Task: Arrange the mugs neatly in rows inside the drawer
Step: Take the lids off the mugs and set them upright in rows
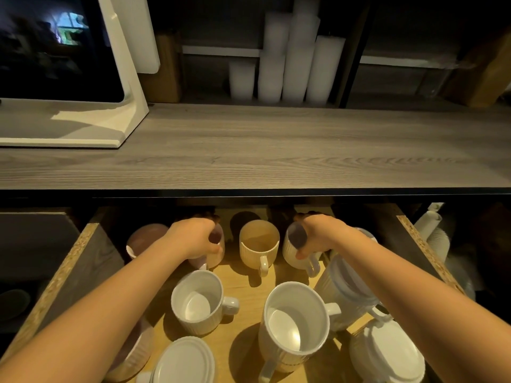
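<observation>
Head view: two back-row mugs gripped inside the drawer [83, 255].
One mug [214, 252] is clasped by the left hand [193, 237]; another mug [297, 248] by the right hand [318, 233].

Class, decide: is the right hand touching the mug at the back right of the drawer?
Touching: the head view shows the right hand gripping the mug's rim.
</observation>
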`<state>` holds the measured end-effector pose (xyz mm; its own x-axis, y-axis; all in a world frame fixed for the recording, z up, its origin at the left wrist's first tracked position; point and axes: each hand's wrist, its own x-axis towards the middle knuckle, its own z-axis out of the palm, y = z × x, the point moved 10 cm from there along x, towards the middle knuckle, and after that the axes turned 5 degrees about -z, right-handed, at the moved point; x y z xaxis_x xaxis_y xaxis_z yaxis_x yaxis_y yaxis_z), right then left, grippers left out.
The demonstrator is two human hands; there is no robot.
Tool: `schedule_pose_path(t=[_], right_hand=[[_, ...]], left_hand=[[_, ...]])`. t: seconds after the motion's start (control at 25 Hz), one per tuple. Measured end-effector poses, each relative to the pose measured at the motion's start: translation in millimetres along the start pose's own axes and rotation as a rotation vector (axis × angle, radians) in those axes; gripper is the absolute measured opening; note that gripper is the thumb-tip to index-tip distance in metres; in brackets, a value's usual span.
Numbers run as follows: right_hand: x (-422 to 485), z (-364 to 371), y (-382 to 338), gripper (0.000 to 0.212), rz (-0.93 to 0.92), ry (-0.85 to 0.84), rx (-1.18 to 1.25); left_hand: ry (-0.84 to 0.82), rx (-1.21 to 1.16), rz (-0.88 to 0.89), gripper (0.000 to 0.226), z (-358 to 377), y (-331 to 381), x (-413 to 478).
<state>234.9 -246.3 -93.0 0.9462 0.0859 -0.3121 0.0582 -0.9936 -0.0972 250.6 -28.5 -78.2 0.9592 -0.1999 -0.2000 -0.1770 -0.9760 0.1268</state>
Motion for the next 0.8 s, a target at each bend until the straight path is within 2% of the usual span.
schedule_pose_path(t=[0.12,0.2,0.32,0.52,0.8], right_hand=[[-5,-9,1,0.062,-0.021,0.032,0.058],[-16,-25,5,0.061,-0.057,0.05,0.077],[-39,-46,22,0.051,-0.101,0.045,0.111],[-67,-53,66,0.047,-0.053,0.037,0.09],[-52,-23,79,0.074,-0.019,-0.103,-0.146]], left_hand=[[-0.018,0.042,0.039,0.032,-1,11,-4],[-0.007,0.059,0.099,0.04,-5,28,-11],[0.035,0.02,0.259,0.056,-11,71,-23],[0.008,0.004,0.462,0.063,-4,138,-22],[-0.066,-0.06,0.358,0.062,20,177,8]])
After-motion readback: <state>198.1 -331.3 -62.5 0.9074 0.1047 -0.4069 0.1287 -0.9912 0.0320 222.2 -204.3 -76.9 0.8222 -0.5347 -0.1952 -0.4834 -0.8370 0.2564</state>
